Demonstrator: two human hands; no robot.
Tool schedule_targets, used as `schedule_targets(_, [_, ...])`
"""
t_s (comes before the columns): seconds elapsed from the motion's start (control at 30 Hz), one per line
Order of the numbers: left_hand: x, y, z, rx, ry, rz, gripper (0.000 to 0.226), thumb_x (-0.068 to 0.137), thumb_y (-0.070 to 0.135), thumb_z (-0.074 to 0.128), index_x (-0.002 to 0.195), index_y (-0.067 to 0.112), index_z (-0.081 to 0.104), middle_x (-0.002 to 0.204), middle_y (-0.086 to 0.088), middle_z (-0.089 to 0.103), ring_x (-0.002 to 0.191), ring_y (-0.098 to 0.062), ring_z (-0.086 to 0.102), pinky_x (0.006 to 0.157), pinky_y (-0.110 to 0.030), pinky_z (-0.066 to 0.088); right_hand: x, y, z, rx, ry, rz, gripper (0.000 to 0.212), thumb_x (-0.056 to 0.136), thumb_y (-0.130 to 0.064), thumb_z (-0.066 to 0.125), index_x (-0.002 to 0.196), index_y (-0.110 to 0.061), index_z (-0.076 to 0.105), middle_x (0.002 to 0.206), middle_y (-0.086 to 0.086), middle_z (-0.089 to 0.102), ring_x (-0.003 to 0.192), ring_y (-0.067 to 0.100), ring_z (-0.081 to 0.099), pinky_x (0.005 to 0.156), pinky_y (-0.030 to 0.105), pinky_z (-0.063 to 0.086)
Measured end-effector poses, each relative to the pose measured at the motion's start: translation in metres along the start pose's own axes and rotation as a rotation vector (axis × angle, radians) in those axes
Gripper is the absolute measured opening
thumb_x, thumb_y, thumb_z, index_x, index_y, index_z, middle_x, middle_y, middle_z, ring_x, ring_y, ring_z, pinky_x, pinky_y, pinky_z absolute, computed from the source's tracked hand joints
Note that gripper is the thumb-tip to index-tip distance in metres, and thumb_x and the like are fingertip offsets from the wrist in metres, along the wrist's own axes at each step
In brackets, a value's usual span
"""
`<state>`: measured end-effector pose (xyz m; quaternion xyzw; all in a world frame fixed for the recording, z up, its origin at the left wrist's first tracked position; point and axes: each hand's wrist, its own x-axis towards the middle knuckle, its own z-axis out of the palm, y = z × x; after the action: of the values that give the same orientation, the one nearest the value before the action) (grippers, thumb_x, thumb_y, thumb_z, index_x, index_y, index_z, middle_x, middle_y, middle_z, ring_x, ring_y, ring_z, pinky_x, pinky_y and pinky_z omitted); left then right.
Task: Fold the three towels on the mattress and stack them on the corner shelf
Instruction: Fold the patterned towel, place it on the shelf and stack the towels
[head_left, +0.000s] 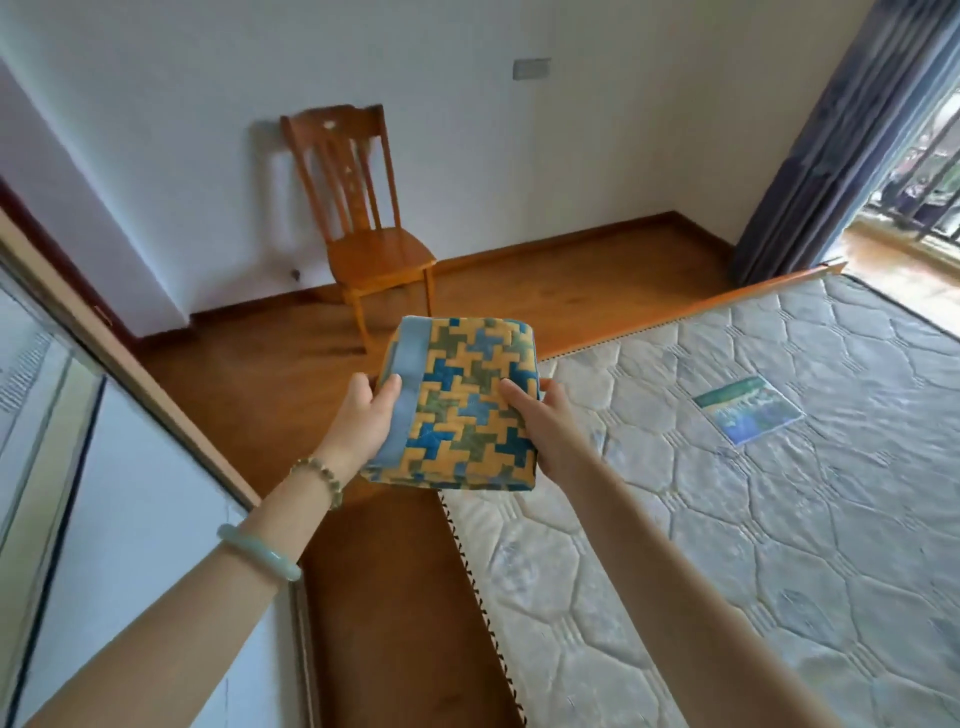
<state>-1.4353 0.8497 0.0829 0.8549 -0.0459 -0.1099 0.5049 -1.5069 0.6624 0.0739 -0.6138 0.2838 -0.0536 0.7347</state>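
Note:
A folded towel bundle (457, 402) with a yellow, blue and green zigzag pattern and a pale blue band is held in the air over the mattress's left edge. My left hand (366, 415) grips its left side, thumb on top. My right hand (540, 426) grips its right side. How many towels the bundle holds cannot be told. The quilted white mattress (727, 519) fills the lower right and carries no loose towel. No corner shelf is in view.
A wooden chair (363, 228) stands against the white wall ahead. Brown wooden floor (395, 571) runs between the mattress and a white wardrobe or door panel (119, 519) at left. A label (748, 410) lies on the mattress. Grey curtains (831, 145) hang at the far right.

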Motion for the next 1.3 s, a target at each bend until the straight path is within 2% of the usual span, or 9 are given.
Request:
schedule_targets(0.17, [0.050, -0.018, -0.047, -0.084, 0.085, -0.083, 0.037, 0.100, 0.041, 0.039, 0.110, 0.006, 0.044, 0.089, -0.005, 0.055, 0.070, -0.012, 0.053, 0.055, -0.024, 0.039, 0.055, -0.019, 0.068, -0.031, -0.117, -0.012, 0.033, 0.085, -0.028, 0.068, 0.101, -0.017, 0.042, 0.112, 0.014, 0.062, 0.094, 0.026, 0.069, 0.078, 0.050, 0.058])
schedule_targets(0.43, [0.167, -0.037, -0.102, -0.183, 0.207, -0.157, 0.033, 0.097, 0.047, 0.041, 0.099, 0.014, 0.045, 0.100, -0.015, 0.058, 0.087, -0.027, 0.060, 0.075, -0.041, 0.051, 0.178, -0.058, 0.167, -0.113, -0.279, -0.018, 0.044, 0.086, -0.027, 0.068, 0.116, -0.010, 0.039, 0.112, 0.013, 0.062, 0.090, 0.024, 0.070, 0.073, 0.043, 0.060])
schedule_targets(0.57, [0.237, -0.028, -0.128, -0.166, 0.321, -0.146, 0.036, 0.099, 0.044, 0.039, 0.110, 0.011, 0.045, 0.091, -0.002, 0.053, 0.071, -0.007, 0.049, 0.060, -0.021, 0.038, 0.252, -0.088, 0.219, -0.144, -0.356, -0.012, 0.042, 0.085, -0.030, 0.068, 0.112, -0.012, 0.042, 0.109, 0.014, 0.065, 0.088, 0.026, 0.071, 0.073, 0.045, 0.060])
schedule_targets(0.63, [0.269, -0.024, -0.142, -0.160, 0.357, -0.149, 0.033, 0.099, 0.043, 0.038, 0.112, 0.013, 0.042, 0.090, 0.003, 0.050, 0.070, -0.002, 0.045, 0.058, -0.018, 0.035, 0.285, -0.103, 0.245, -0.154, -0.392, -0.018, 0.038, 0.085, -0.030, 0.069, 0.107, -0.014, 0.043, 0.110, 0.015, 0.065, 0.089, 0.027, 0.071, 0.076, 0.049, 0.059])
schedule_targets(0.73, [0.314, -0.024, -0.161, -0.181, 0.392, -0.179, 0.052, 0.098, 0.048, 0.036, 0.133, 0.008, 0.039, 0.109, 0.001, 0.056, 0.093, -0.014, 0.056, 0.070, -0.026, 0.039, 0.326, -0.122, 0.281, -0.164, -0.437, -0.022, 0.031, 0.085, -0.030, 0.069, 0.097, -0.021, 0.043, 0.110, 0.015, 0.065, 0.090, 0.028, 0.070, 0.078, 0.052, 0.057])
schedule_targets(0.8, [0.341, -0.030, -0.174, -0.208, 0.427, -0.201, 0.052, 0.098, 0.049, 0.037, 0.134, 0.010, 0.040, 0.106, 0.003, 0.056, 0.100, -0.018, 0.056, 0.073, -0.029, 0.038, 0.351, -0.130, 0.304, -0.172, -0.467, -0.004, 0.030, 0.085, -0.029, 0.069, 0.097, -0.021, 0.043, 0.109, 0.015, 0.066, 0.090, 0.028, 0.071, 0.079, 0.052, 0.057])
schedule_targets(0.9, [0.382, -0.040, -0.191, -0.246, 0.470, -0.220, 0.046, 0.098, 0.046, 0.040, 0.124, 0.009, 0.045, 0.091, 0.002, 0.052, 0.092, -0.019, 0.056, 0.071, -0.029, 0.037, 0.385, -0.136, 0.339, -0.184, -0.494, 0.004, 0.030, 0.084, -0.028, 0.070, 0.096, -0.019, 0.043, 0.110, 0.016, 0.065, 0.090, 0.028, 0.070, 0.079, 0.052, 0.057])
schedule_targets(1.0, [0.422, -0.047, -0.209, -0.256, 0.509, -0.225, 0.041, 0.099, 0.040, 0.041, 0.119, 0.004, 0.045, 0.082, 0.002, 0.047, 0.074, -0.009, 0.048, 0.059, -0.024, 0.033, 0.420, -0.140, 0.371, -0.192, -0.508, 0.020, 0.031, 0.085, -0.028, 0.069, 0.099, -0.019, 0.044, 0.110, 0.015, 0.065, 0.090, 0.028, 0.070, 0.077, 0.050, 0.058])
schedule_targets(1.3, [0.569, -0.085, -0.297, -0.230, 0.642, -0.195, 0.037, 0.100, 0.037, 0.040, 0.113, 0.004, 0.048, 0.069, 0.003, 0.042, 0.058, -0.009, 0.041, 0.046, -0.014, 0.034, 0.543, -0.165, 0.524, -0.232, -0.605, 0.029, 0.038, 0.087, -0.027, 0.068, 0.112, -0.013, 0.043, 0.104, 0.013, 0.068, 0.084, 0.026, 0.072, 0.068, 0.040, 0.060])
